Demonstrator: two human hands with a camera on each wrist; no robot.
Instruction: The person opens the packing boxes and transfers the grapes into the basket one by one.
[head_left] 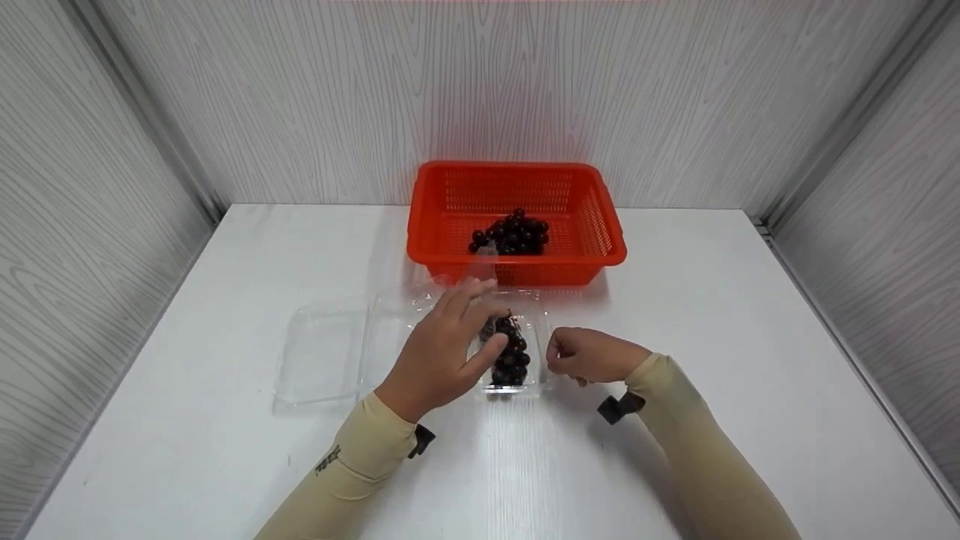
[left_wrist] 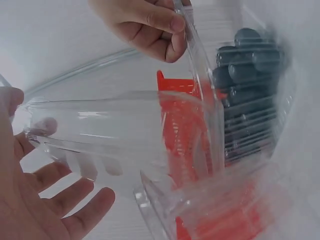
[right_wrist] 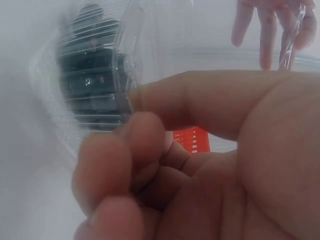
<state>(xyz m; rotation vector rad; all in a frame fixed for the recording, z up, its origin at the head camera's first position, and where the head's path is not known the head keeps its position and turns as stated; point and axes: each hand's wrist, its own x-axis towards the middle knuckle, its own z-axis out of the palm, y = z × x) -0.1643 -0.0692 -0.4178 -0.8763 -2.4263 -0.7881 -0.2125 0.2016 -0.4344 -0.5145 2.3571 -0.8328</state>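
Observation:
A clear plastic clamshell box (head_left: 534, 379) stands in front of me with a bunch of dark grapes (head_left: 511, 364) in its base. Its lid (left_wrist: 115, 117) is raised at an angle on the left side. My left hand (head_left: 442, 349) holds the lid's edge between thumb and fingers, the other fingers spread beneath in the left wrist view. On the opposite side, my right hand (head_left: 596, 354) pinches the rim of the base between thumb and curled index finger, close to the grapes in the right wrist view.
A red plastic basket (head_left: 517, 271) with more dark grapes (head_left: 517, 232) stands behind the box, against the back wall. Left of the box, another clear clamshell container (head_left: 321, 356) lies opened flat on the white table (head_left: 187, 420). Panels rise on both sides.

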